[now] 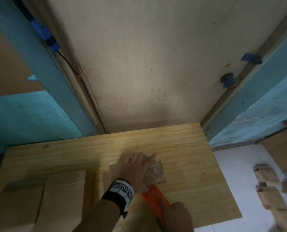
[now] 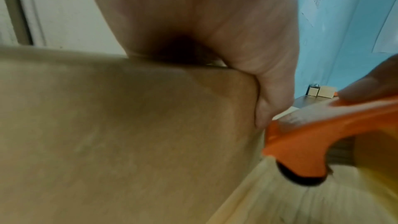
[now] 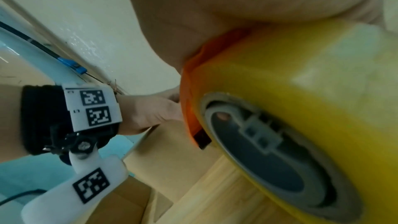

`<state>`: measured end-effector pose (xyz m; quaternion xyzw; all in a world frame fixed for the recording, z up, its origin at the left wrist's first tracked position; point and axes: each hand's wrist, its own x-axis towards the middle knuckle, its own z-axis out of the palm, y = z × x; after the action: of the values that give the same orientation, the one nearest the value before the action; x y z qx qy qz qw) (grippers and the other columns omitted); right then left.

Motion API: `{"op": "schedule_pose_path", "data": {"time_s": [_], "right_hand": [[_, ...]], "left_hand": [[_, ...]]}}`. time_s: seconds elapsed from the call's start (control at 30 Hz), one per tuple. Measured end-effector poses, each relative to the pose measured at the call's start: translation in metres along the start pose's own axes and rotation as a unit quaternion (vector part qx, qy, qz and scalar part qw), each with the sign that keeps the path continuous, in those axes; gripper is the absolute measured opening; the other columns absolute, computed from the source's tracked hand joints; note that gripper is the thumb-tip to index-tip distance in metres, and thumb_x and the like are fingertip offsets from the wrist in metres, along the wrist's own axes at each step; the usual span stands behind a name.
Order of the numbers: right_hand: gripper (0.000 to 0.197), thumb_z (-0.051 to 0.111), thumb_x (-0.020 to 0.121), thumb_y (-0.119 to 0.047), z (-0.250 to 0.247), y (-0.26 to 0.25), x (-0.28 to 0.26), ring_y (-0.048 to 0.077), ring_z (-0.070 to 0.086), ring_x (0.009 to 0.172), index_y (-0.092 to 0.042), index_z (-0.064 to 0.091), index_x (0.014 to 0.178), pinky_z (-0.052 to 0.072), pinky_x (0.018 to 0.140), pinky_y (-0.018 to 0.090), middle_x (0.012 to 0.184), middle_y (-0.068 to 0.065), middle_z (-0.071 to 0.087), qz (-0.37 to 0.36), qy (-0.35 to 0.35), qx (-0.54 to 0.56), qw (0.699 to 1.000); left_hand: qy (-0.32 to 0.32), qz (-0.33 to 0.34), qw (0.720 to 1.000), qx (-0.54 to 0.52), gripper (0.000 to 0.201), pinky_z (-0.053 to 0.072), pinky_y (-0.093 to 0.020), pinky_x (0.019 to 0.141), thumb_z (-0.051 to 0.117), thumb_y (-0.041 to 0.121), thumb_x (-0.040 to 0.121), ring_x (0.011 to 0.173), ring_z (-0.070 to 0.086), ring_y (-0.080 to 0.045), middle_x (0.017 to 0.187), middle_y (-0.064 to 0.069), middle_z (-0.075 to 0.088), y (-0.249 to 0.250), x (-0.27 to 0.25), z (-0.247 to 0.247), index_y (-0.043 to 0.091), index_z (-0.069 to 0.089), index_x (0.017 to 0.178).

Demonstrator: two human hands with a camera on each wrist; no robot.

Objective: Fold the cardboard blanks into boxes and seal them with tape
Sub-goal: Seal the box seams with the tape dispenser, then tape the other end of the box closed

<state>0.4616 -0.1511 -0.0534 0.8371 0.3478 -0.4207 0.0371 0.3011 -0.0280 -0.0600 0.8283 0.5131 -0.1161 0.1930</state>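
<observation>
Left hand (image 1: 136, 168) lies flat, fingers straight, pressing down on a small cardboard box (image 1: 113, 171) on the wooden counter (image 1: 189, 164). Box sits directly under the palm; clear tape (image 1: 156, 173) shows along its right side, just beside the fingers. Right hand (image 1: 179, 215) is wrapped round the orange tape dispenser (image 1: 156, 198), whose nose touches the box's near right edge by the left wrist. Yellow tape roll (image 3: 301, 91) fills the right wrist view. Flat cardboard blanks (image 1: 64, 195) lie on the counter, left of the box. Most of the box is hidden under the hand; right fingers not visible; frames blurred
</observation>
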Motion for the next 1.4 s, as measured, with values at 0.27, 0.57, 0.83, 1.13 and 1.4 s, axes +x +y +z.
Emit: {"op": "schedule_pose_path", "data": {"time_s": [0.27,0.57,0.83,1.13,1.4], "right_hand": [[0.065,0.052,0.089,-0.069,-0.042,0.043,0.028,0.017,0.071,0.11,-0.034,0.057,0.143,0.051,0.104,0.035,0.121,-0.003,0.074,-0.022,0.2,-0.047,0.978],[0.059,0.056,0.097,-0.051,-0.052,0.037,0.025,0.026,0.069,0.106,-0.015,0.05,0.143,0.057,0.094,0.041,0.114,0.006,0.07,-0.047,0.189,-0.094,0.976],[0.088,0.065,0.086,-0.027,-0.023,-0.001,0.008,0.025,0.032,0.15,-0.036,0.025,0.163,0.029,0.123,0.043,0.167,0.002,0.023,-0.371,0.117,-0.091,0.917],[0.107,0.057,0.094,-0.018,-0.017,-0.019,0.021,0.023,0.002,0.162,-0.04,-0.022,0.162,0.018,0.131,0.047,0.174,-0.007,-0.012,-0.363,0.049,-0.102,0.925],[0.094,0.059,0.086,-0.018,-0.025,-0.022,0.038,0.016,0.057,0.118,-0.039,0.013,0.165,0.056,0.099,0.04,0.146,-0.009,0.034,-0.372,0.033,-0.021,0.927]], "left_hand": [[0.021,0.007,1.0,0.013,0.134,0.026,-0.05,0.112,0.077,0.065,0.065,0.138,0.029,-0.03,0.153,-0.003,0.026,-0.002,0.0,0.004,0.05,-0.023,0.153],[0.021,-0.002,1.0,0.021,0.134,0.028,-0.048,0.106,0.076,0.065,0.063,0.133,0.032,-0.027,0.15,-0.001,0.028,0.0,-0.002,0.003,0.049,-0.021,0.153],[0.036,-0.017,0.999,0.018,0.143,0.027,-0.045,0.111,0.078,0.065,0.063,0.136,0.031,-0.024,0.15,0.0,0.028,0.003,-0.004,0.002,0.03,-0.025,0.157],[0.049,-0.032,0.998,0.031,0.141,0.022,-0.045,0.119,0.076,0.068,0.064,0.144,0.025,-0.024,0.161,-0.002,0.02,0.005,-0.003,0.003,0.014,-0.012,0.161],[0.05,-0.033,0.997,0.038,0.125,0.024,-0.044,0.115,0.075,0.066,0.063,0.142,0.028,-0.022,0.158,0.001,0.025,0.004,-0.001,0.004,0.018,0.009,0.158]]}}
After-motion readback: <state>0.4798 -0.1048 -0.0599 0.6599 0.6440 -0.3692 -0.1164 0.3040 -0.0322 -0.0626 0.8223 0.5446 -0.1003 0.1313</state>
